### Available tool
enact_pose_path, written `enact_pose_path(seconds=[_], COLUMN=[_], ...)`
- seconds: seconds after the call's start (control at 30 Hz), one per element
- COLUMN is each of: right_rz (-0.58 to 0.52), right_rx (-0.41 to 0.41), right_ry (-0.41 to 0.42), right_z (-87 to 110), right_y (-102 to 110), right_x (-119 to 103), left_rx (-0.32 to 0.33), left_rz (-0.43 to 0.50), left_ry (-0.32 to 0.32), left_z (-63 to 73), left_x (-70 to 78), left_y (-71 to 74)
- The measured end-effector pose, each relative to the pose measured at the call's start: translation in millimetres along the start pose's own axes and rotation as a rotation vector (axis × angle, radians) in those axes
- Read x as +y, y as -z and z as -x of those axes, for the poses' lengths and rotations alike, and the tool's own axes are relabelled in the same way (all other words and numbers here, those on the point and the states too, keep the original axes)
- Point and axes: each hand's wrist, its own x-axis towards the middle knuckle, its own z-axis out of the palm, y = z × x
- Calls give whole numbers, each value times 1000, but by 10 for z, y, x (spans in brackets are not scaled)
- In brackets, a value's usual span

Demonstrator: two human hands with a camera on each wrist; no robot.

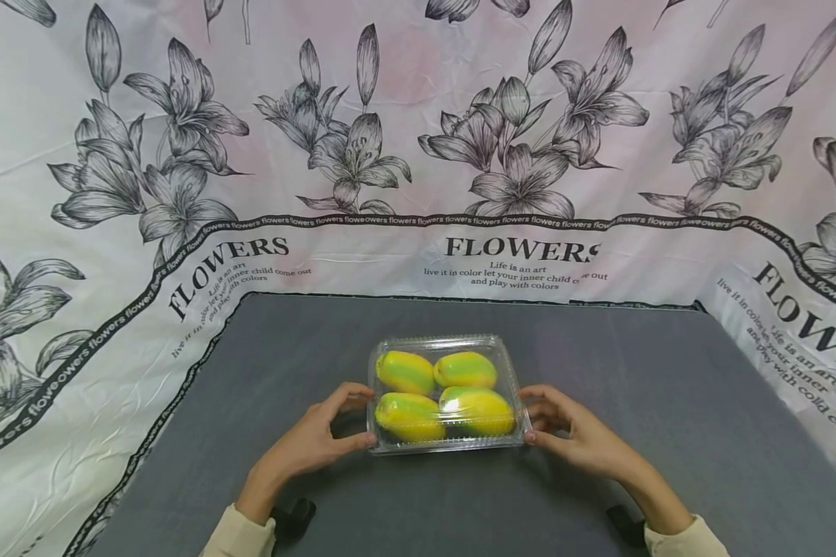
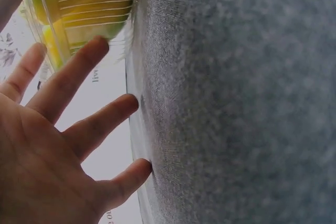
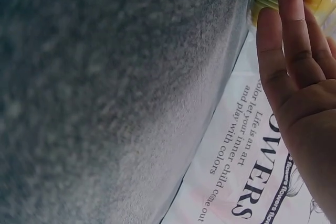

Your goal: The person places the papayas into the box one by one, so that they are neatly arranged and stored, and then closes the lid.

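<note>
A clear plastic clamshell box [image 1: 453, 444] with a ribbed edge sits on the grey table, its lid down. Inside lie several yellow-green mangoes [image 1: 406, 373] in two rows. At the box's left side, my left hand [image 1: 313, 439] touches the wall with its fingertips, the thumb near the front corner. My right hand [image 1: 587, 442] touches the opposite side in much the same way. Spread, mostly straight fingers show on the left hand [image 2: 47, 124] in the left wrist view. In the right wrist view, the right hand [image 3: 307, 93] has its fingers extended against the box.
A grey cloth-covered table [image 1: 306, 333] stretches out around the box. White fabric [image 1: 362, 267] printed with flowers and lettering hangs behind it and along both sides. Dark straps [image 1: 296, 520] show near the wrists, below light sleeves.
</note>
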Motion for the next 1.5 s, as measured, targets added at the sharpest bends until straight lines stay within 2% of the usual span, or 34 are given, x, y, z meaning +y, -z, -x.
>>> enact_pose_path(seconds=[0.23,0.37,0.5,0.73,0.83,1.23,1.4,1.5], right_rz=[-120,-191,-249,-346,-364,-389,-380,-366], right_rx=[-53,-83,-91,-79,-62,-27,-16,-14], right_ry=[19,14,-9,-62,-94,-134,-174,-205], right_z=[-14,-12,-8,-35,-44,-97,-119,-124], right_y=[16,16,2,-47,-60,-114,-120,-114], right_x=[18,31,46,43,37,5,-29,-37], left_rx=[-50,-45,-4,70,81,18,-25,-41], left_rz=[108,134,108,63,73,171,293,352], left_ry=[35,37,-4,-133,-149,-122,-121,-90], left_z=[-15,-10,-15,-43,-58,-94,-111,-120], left_x=[24,20,28,20,12,37,40,43], left_y=[1,-14,-24,-64,-95,-91,-89,-94])
